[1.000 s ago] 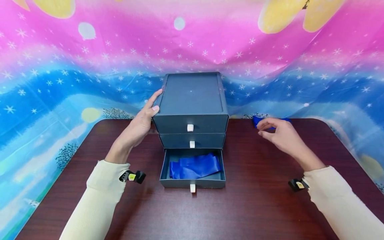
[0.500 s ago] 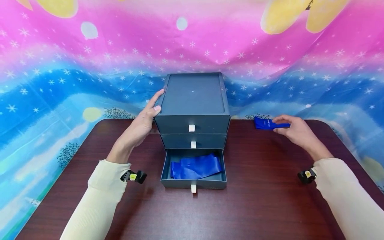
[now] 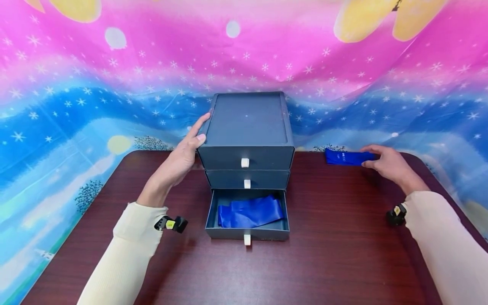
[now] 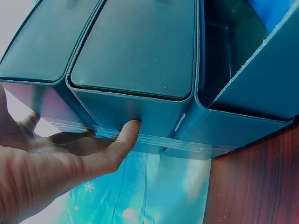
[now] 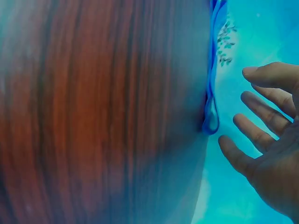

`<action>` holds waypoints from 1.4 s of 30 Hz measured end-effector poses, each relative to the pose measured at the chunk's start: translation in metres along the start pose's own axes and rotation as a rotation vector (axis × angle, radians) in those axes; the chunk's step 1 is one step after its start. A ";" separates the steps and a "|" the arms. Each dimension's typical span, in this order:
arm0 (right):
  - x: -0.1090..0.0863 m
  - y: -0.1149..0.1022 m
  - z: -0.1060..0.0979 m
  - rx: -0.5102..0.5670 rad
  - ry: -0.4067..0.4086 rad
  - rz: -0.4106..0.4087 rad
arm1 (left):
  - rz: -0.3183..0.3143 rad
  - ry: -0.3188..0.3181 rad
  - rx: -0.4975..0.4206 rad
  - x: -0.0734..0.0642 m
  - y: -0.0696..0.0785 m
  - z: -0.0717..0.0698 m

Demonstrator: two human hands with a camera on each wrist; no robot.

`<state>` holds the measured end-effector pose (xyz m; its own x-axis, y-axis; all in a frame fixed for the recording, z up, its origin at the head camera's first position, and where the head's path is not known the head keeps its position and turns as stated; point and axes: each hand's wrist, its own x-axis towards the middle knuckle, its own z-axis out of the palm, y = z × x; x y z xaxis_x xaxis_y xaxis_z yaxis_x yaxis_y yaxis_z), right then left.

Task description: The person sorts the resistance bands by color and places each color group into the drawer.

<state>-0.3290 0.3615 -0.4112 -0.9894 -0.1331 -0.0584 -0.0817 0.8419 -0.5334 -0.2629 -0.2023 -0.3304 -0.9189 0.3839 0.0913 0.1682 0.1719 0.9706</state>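
Note:
A dark grey drawer cabinet [image 3: 248, 118] stands at the middle back of the table, its bottom drawer [image 3: 248, 234] pulled out. Inside that drawer lies a folded shiny blue ribbon [image 3: 249, 212]. My left hand [image 3: 183, 154] rests against the cabinet's left side; in the left wrist view its thumb [image 4: 128, 133] presses the side panel. Near the far right table edge lies another folded blue ribbon [image 3: 345, 157] with white lettering. Beside its right end is my right hand [image 3: 394, 165], fingers relaxed and spread. In the right wrist view the fingertips are just short of the looped end [image 5: 212, 122].
The two upper drawers are closed, with white pull tabs [image 3: 245, 162] on each front. A patterned cloth backdrop [image 3: 324, 84] hangs directly behind the dark wooden table [image 3: 328, 254].
My right hand has moved right along the ribbon on the table to its right end, uncovering the lettering. The left hand stays against the cabinet, and the view has shifted slightly.

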 end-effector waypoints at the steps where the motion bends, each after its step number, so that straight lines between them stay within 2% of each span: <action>1: 0.002 0.002 0.000 0.004 -0.009 0.006 | -0.001 0.001 -0.001 0.000 0.000 0.000; 12: 0.012 0.018 0.003 0.060 -0.055 0.061 | 0.001 0.000 -0.011 0.000 -0.001 0.000; 25: 0.020 0.024 0.000 0.019 -0.104 0.072 | 0.003 0.001 -0.019 0.001 -0.001 0.001; 35: 0.015 0.023 0.001 0.013 -0.117 0.046 | 0.009 0.001 -0.024 0.001 0.001 0.001; 42: 0.006 0.016 0.003 0.004 -0.080 0.024 | 0.011 -0.004 -0.016 0.001 0.000 0.001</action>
<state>-0.3359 0.3730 -0.4229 -0.9782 -0.1547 -0.1385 -0.0577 0.8435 -0.5341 -0.2632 -0.2017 -0.3308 -0.9157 0.3889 0.1013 0.1727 0.1532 0.9730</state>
